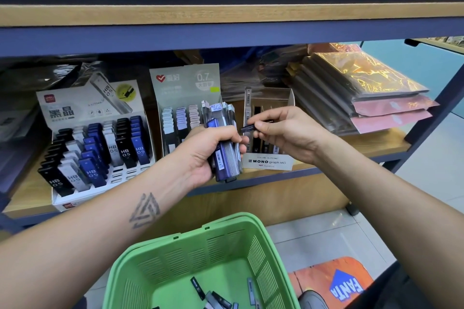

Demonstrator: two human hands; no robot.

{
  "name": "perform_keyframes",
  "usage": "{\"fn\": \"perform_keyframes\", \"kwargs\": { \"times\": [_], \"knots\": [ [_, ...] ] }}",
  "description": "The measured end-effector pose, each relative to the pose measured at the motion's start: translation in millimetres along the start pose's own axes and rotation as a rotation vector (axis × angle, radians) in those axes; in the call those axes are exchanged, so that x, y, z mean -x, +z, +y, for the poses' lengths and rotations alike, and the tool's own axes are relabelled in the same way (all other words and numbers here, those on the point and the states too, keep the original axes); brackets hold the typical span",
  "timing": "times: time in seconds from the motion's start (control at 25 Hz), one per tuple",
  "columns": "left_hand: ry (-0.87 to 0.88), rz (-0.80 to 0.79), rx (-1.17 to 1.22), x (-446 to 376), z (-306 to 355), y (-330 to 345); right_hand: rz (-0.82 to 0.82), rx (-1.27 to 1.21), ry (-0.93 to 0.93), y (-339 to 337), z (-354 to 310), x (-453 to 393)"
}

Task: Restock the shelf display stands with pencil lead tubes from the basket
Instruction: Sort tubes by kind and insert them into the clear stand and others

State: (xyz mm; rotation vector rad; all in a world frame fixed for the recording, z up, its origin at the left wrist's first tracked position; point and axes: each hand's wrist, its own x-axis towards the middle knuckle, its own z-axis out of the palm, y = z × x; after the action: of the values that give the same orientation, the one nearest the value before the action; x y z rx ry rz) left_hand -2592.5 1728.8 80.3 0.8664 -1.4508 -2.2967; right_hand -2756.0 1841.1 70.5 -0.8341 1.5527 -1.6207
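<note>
A green basket [200,258] sits nearest, a few lead tubes [216,300] loose on its bottom; above it the left hand [208,150] grips an upright bundle of tubes [224,138], fingers curled round it; the right hand [283,130] pinches one dark tube [249,128] just beside the bundle; behind, on the shelf [376,144], stand three display stands [268,133]

Head view, angled down, close to shelf [326,155]
</note>
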Motion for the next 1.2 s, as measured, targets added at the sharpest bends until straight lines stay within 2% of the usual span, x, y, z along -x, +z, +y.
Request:
{"fn": "perform_keyframes", "kwargs": {
  "times": [0.08,0.24,0.48,0.76,0.88,1.04,1.2],
  "knots": [
    [0.004,0.000,-0.009,0.7,-0.3,1.1,-0.061,0.108,-0.049,-8.2,-2.1,2.7],
    [0.009,-0.026,-0.019,2.8,-1.7,2.5,-0.076,0.355,-0.213,-14.9,-6.2,5.5],
    [0.019,-0.018,-0.033,3.7,-2.9,5.5,-0.094,0.359,-0.251,-17.5,-8.4,7.7],
    [0.033,-0.008,-0.014,8.4,5.7,11.0,0.180,0.295,-0.253,-39.9,-19.6,0.8],
    [0.051,-0.002,0.015,8.7,12.0,10.1,0.263,0.586,-0.275,-43.9,-26.6,-7.7],
    [0.064,0.003,0.000,9.2,13.5,9.7,0.258,0.718,-0.287,-37.3,-28.9,-19.5],
    [0.076,-0.023,-0.043,9.0,10.5,11.0,0.265,1.078,-0.285,-26.8,-25.1,-35.4]
  ]
}}
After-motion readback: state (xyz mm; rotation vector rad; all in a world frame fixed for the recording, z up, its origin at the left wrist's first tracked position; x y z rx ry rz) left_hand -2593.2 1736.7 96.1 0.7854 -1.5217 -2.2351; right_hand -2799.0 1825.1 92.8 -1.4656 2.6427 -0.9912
